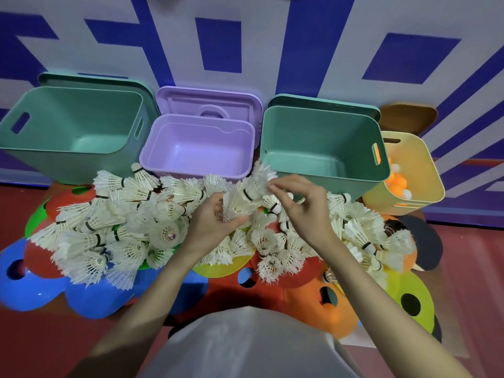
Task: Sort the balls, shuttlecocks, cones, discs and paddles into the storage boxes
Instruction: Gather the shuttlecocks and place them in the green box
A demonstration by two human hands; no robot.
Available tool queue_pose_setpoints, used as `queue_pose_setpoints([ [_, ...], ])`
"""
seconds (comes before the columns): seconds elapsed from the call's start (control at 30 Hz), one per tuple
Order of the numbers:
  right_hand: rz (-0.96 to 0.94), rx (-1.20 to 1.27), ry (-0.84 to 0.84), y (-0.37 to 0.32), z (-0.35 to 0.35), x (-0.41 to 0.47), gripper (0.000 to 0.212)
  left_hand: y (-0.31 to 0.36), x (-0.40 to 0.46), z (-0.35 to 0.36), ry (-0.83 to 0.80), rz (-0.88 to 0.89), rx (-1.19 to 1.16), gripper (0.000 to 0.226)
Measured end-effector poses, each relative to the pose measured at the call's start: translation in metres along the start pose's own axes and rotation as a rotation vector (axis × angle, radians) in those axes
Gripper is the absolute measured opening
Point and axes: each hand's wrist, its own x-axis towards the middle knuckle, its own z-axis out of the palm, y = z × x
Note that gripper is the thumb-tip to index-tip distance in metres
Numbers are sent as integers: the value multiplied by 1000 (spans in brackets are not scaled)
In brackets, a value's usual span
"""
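Note:
A heap of white feather shuttlecocks [109, 230] covers coloured discs on the red floor in front of me. My left hand [210, 222] grips the base of a nested stack of shuttlecocks [245, 197], which points up and right toward the boxes. My right hand [297, 205] pinches the feathered top end of that same stack. Behind the heap stand a green box [32, 156], a purple box [152, 159] and a second green box [272, 159], all with nothing inside. At the far right, a yellow box [425, 170] holds orange and white balls [399, 184].
Blue discs [30, 290], red discs [38, 257], an orange disc [308, 298] and a yellow-green disc [420, 285] lie around and under the heap. A dark paddle [425, 241] lies at the right. Box lids lean against the blue-and-white wall behind the boxes.

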Motion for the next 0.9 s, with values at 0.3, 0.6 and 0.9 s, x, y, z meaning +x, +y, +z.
queue_pose_setpoints([
  [0.3, 47, -93, -190, 10, 7, -13, 32, -2, 3, 6, -15, -37, -19, 49],
  [0.6, 137, -514, -666, 75, -5, -35, 37, -2, 1, 5, -7, -66, -13, 67],
  [0.9, 24, -636, -695, 79, 6, -52, 16, 17, -6, 7, -31, -25, 4, 47],
])
